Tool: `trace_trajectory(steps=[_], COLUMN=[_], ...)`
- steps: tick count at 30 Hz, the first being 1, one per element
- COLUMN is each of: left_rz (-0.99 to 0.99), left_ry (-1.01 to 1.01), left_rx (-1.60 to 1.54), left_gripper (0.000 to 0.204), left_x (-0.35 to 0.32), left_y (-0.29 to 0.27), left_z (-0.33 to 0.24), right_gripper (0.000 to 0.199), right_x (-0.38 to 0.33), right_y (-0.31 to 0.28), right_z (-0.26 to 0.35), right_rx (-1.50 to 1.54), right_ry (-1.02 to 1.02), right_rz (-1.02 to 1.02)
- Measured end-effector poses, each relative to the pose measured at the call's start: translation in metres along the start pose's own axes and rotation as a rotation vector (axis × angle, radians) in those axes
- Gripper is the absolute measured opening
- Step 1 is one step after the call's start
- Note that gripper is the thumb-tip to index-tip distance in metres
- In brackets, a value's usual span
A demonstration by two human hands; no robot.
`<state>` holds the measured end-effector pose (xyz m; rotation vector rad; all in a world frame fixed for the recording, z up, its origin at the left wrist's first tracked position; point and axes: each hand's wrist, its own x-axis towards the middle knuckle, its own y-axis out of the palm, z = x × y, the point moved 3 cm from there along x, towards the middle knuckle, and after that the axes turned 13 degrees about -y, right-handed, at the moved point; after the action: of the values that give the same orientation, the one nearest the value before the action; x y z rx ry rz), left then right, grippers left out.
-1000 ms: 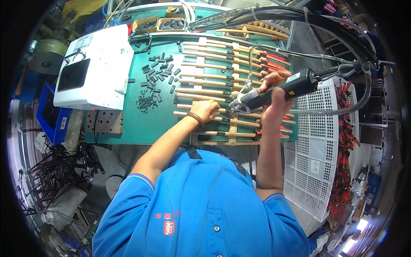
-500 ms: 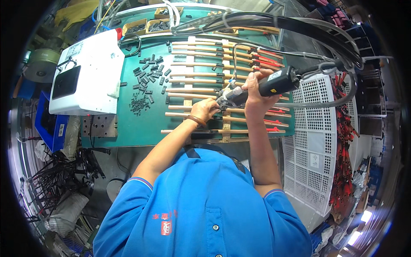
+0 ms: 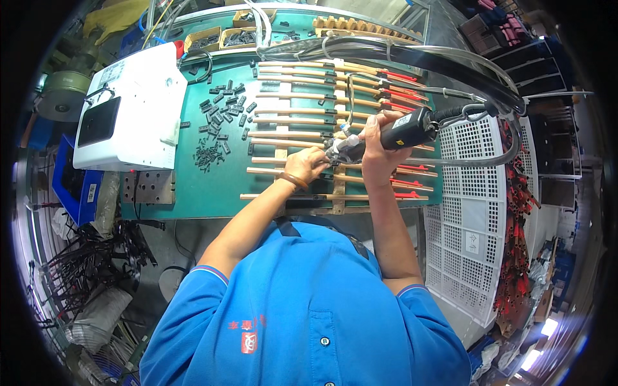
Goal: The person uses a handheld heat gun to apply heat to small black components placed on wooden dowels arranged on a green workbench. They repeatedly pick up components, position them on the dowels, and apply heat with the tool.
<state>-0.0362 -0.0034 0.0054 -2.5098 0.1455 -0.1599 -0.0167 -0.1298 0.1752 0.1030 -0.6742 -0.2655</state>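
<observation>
My right hand (image 3: 376,149) grips a black powered screwdriver (image 3: 400,132) with a cable at its back; its tip points left and down at the wooden rack (image 3: 335,116). My left hand (image 3: 305,165) pinches a wooden rod (image 3: 270,172) of that rack right beside the tool's tip. The rack holds several long wooden rods with red ends (image 3: 404,96), laid across a green mat (image 3: 206,186). Small black clips (image 3: 219,119) lie scattered on the mat to the left of the rods.
A white box-shaped machine with a dark screen (image 3: 125,109) stands at the left. A white perforated crate (image 3: 473,219) sits at the right, with red-tipped parts (image 3: 515,257) beyond it. Thick cables and hoses (image 3: 399,51) arch over the bench. Black wire bundles (image 3: 84,264) lie lower left.
Both hands and the screwdriver have moved from the rack's right part toward its middle, onto a lower rod. The view has swung a little.
</observation>
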Motion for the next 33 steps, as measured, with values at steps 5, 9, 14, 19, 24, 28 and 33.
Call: trace_trajectory(steps=[5,9,14,19,24,28,33], left_rz=[-0.017,-0.046,-0.047,0.037,0.058,0.069,0.060], left_ry=[0.026,0.052,0.041,0.040,0.066,0.043,0.027], left_rx=[0.009,0.055,0.075,0.102,0.117,0.077,0.055], left_gripper=[0.015,0.018,0.021,0.021,0.012,0.012,0.018], left_x=[-0.001,0.000,-0.001,0.000,-0.003,-0.003,-0.001], left_y=[0.000,0.001,0.002,-0.015,-0.016,-0.015,-0.017], left_z=[-0.001,0.002,0.002,0.014,0.025,0.028,0.025], right_gripper=[0.035,0.037,0.039,0.040,0.013,0.017,0.030], right_x=[-0.004,-0.008,-0.010,-0.017,-0.022,-0.023,-0.005], right_y=[0.004,0.003,0.007,0.005,-0.010,-0.004,0.001], right_z=[0.002,0.000,0.000,0.001,-0.020,-0.019,-0.020], right_rx=[0.024,0.036,0.075,0.024,0.265,0.447,0.302], right_ry=[0.013,-0.027,0.013,-0.040,0.169,0.237,0.182], right_rz=[0.004,0.081,0.055,0.058,0.080,0.068,0.198])
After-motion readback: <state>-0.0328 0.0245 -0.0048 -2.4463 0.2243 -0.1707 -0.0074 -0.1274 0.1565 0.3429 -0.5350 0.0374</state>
